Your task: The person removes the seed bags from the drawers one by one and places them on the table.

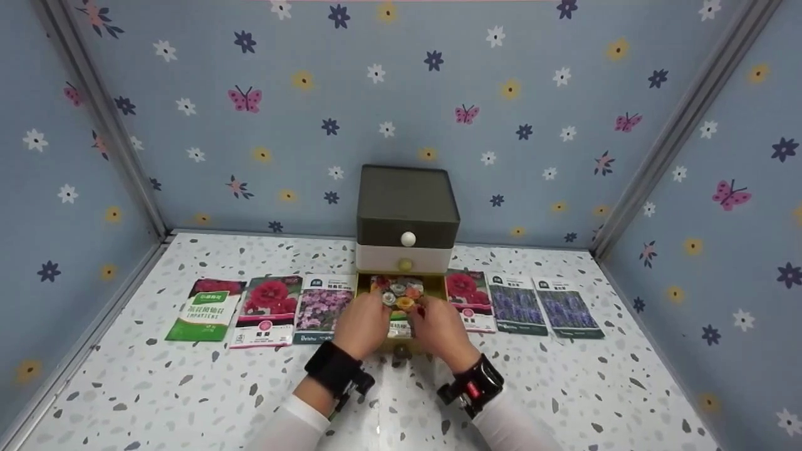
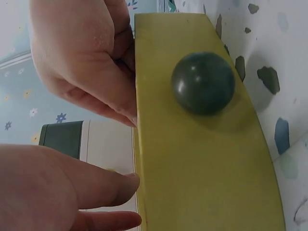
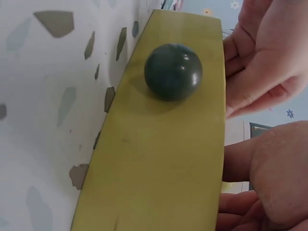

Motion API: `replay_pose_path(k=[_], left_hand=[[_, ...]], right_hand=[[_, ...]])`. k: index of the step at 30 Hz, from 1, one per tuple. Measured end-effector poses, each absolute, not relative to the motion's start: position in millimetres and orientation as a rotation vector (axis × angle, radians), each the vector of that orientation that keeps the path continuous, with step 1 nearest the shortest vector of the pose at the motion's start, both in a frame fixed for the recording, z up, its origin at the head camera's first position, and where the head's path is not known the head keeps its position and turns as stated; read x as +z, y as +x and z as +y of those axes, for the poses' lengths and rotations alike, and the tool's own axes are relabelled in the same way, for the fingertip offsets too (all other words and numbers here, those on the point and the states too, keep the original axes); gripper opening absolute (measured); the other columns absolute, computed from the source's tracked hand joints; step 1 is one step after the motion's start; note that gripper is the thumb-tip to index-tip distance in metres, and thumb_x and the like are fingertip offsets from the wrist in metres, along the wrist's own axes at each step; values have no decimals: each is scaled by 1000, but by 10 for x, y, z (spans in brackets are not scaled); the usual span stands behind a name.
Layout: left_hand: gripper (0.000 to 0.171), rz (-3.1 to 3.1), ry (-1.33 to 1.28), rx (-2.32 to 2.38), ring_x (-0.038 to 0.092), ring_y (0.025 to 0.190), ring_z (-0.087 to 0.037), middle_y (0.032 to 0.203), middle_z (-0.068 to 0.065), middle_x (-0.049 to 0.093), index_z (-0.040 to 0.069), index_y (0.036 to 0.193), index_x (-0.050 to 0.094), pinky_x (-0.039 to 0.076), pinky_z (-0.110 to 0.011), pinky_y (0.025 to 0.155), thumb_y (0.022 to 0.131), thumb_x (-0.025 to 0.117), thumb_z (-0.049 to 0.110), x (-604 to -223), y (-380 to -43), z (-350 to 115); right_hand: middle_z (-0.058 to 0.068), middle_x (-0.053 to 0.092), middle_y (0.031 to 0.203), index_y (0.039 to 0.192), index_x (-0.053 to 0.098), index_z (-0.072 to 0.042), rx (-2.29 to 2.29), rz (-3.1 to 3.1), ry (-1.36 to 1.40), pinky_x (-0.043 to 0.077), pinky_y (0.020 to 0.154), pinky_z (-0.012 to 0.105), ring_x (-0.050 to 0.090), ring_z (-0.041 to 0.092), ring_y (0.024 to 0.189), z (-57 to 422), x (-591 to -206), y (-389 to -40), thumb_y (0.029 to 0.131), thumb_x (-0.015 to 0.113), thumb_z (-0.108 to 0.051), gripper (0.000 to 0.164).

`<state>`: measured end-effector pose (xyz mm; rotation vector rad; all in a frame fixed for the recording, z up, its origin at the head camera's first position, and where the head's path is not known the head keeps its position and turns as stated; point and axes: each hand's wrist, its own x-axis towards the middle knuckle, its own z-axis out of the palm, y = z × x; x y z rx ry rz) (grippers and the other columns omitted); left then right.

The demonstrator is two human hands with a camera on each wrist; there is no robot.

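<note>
A seed packet [image 1: 399,289] with white, orange and yellow blooms on it is in the pulled-out yellow drawer [image 1: 364,283]. At its left edge my left hand [image 1: 363,326] grips it, fingers over the drawer. From the right side my right hand [image 1: 442,329] pinches it near the lower corner. Both wrist views show the yellow drawer front [image 2: 207,159] with a round dark knob [image 3: 173,72]. Behind that front, the left hand [image 2: 62,187] and right hand [image 3: 274,168] reach in; their fingertips and the packet are hidden there.
A small chest with a dark top [image 1: 407,194] and a white drawer [image 1: 376,258] stands against the flowered wall. Left of it lie a green packet [image 1: 207,313], a red-flower packet [image 1: 266,307] and a pink-flower packet [image 1: 322,307]. Right are another red-flower packet [image 1: 473,300] and lavender packets [image 1: 517,307].
</note>
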<state>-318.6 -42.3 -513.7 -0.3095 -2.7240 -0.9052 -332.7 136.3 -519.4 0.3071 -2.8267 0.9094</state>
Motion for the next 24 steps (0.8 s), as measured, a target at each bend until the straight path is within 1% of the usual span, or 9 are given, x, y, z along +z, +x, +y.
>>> replay_pose_path(k=[2, 3, 6, 9, 11, 13, 19, 21, 24], left_hand=[[31, -2702, -299, -925, 74, 86, -39, 101, -23, 76, -14, 128, 72, 64, -54, 77, 103, 75, 5, -5126, -3182, -459], [35, -2687, -295, -935, 75, 91, -41, 105, -25, 76, -14, 131, 71, 64, -55, 81, 103, 77, 6, -5122, -3181, -477], [42, -2658, -289, -982, 75, 98, -42, 112, -26, 76, -15, 135, 69, 63, -55, 86, 102, 80, 8, -5102, -3182, -526], [28, -2663, -259, -1063, 74, 90, -34, 108, -20, 77, -8, 123, 76, 63, -51, 80, 102, 81, 10, -5075, -3196, -570], [18, -2670, -232, -1134, 70, 83, -28, 104, -16, 76, -3, 113, 78, 61, -48, 76, 102, 82, 11, -5059, -3203, -601], [14, -2667, -206, -1209, 68, 79, -24, 103, -13, 77, 0, 109, 79, 60, -46, 74, 101, 82, 11, -5049, -3204, -636], [22, -2639, -164, -1366, 70, 88, -24, 110, -14, 78, -2, 115, 79, 62, -46, 81, 98, 84, 11, -5054, -3172, -751], [24, -2637, -158, -1408, 70, 87, -23, 109, -14, 78, -2, 117, 79, 62, -44, 79, 98, 84, 11, -5061, -3150, -788], [26, -2623, -151, -1470, 69, 78, -20, 110, -14, 78, -1, 120, 78, 61, -40, 71, 98, 83, 10, -5050, -3120, -831]], right_hand=[[6, 72, 88, 103, 77, -4, 968, -2812, 294, 55, 70, 43, 66, 22, 77, 1381, -5179, -3330, 104, 76, -13, 10], [7, 75, 92, 108, 79, -2, 1002, -2798, 291, 57, 72, 42, 68, 23, 80, 1392, -5173, -3332, 103, 77, -13, 12], [13, 79, 107, 122, 78, 2, 1109, -2778, 271, 63, 81, 45, 74, 27, 93, 1425, -5152, -3331, 100, 81, -12, 26], [15, 79, 116, 130, 76, 3, 1223, -2799, 189, 64, 90, 47, 75, 30, 105, 1447, -5118, -3332, 100, 83, -14, 35], [15, 79, 117, 132, 75, 3, 1270, -2824, 130, 63, 93, 48, 75, 30, 108, 1459, -5087, -3335, 99, 85, -15, 38], [15, 79, 117, 132, 74, 3, 1294, -2844, 85, 62, 95, 48, 74, 30, 108, 1469, -5057, -3333, 98, 87, -17, 42], [15, 79, 114, 139, 70, 8, 1332, -2882, 63, 63, 95, 48, 76, 29, 106, 1498, -5010, -3314, 92, 94, -18, 59], [14, 78, 114, 142, 68, 8, 1351, -2898, 59, 64, 94, 47, 76, 28, 105, 1499, -4998, -3300, 92, 94, -17, 62], [13, 78, 115, 144, 67, 7, 1378, -2921, 41, 64, 95, 48, 75, 28, 107, 1495, -4970, -3280, 92, 94, -16, 62]])
